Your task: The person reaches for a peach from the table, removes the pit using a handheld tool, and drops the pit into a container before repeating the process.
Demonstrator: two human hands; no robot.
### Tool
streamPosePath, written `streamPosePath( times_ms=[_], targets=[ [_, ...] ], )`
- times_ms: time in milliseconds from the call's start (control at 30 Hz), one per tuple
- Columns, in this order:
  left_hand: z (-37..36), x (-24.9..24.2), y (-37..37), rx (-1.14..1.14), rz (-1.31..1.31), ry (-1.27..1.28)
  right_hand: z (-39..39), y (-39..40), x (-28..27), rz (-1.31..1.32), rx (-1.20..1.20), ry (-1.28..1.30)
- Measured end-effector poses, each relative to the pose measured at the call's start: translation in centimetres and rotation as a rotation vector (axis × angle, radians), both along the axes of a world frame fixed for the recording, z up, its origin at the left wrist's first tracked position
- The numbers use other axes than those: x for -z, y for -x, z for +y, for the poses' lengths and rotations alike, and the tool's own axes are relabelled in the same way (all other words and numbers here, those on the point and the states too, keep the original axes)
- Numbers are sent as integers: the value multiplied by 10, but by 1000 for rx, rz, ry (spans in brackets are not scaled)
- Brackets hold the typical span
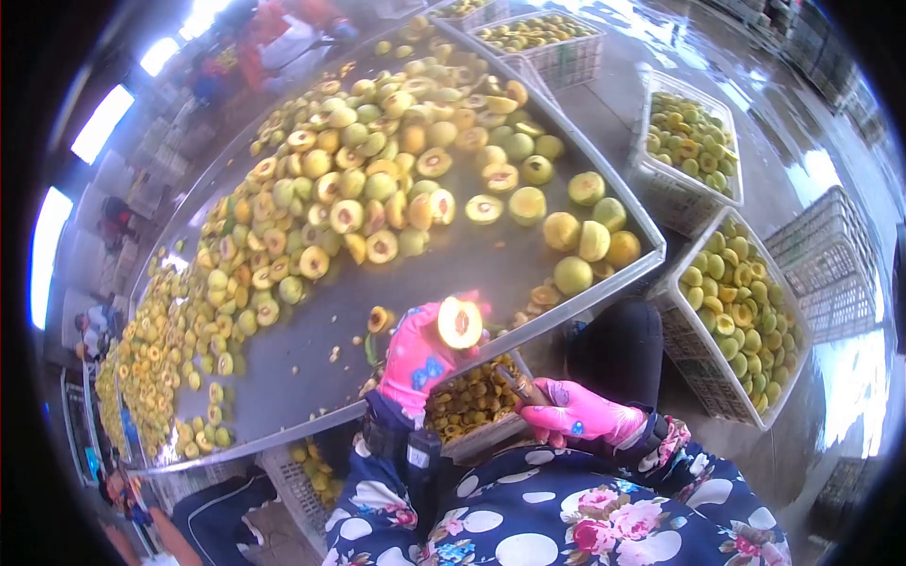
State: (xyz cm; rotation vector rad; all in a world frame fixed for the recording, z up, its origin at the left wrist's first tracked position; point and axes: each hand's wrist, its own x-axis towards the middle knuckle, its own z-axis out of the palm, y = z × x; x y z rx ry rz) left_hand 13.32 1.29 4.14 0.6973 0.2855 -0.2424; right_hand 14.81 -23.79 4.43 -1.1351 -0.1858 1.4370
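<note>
In the head view, my left hand, in a pink glove, grips a peach half with its cut face turned up, showing pale flesh and a brown centre. It is above the near edge of a metal table. My right hand, also gloved in pink, is closed around the handle of a small pitting knife with a metal end; its exact shape is hard to make out. The knife points toward the table edge, apart from the peach half. Many yellow-green peach halves lie heaped on the table.
Below the table edge stands a crate with brownish pieces. On the right, white crates hold more fruit, beside a grey stack of crates. Other people work along the far and left sides; a raised metal rim borders the table.
</note>
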Motion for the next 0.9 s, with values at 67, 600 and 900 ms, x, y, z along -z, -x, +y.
streamPosePath(
  times_ms=[67,600,900],
  targets=[
    [0,-10,27,-81,28,54,14,-1,-9,-184,-68,-25],
    [-22,-20,95,-229,-2,-117,59,16,-42,-819,-241,21],
    [-34,-28,94,-310,168,-245,60,18,-41,-944,-337,41]
  ],
)
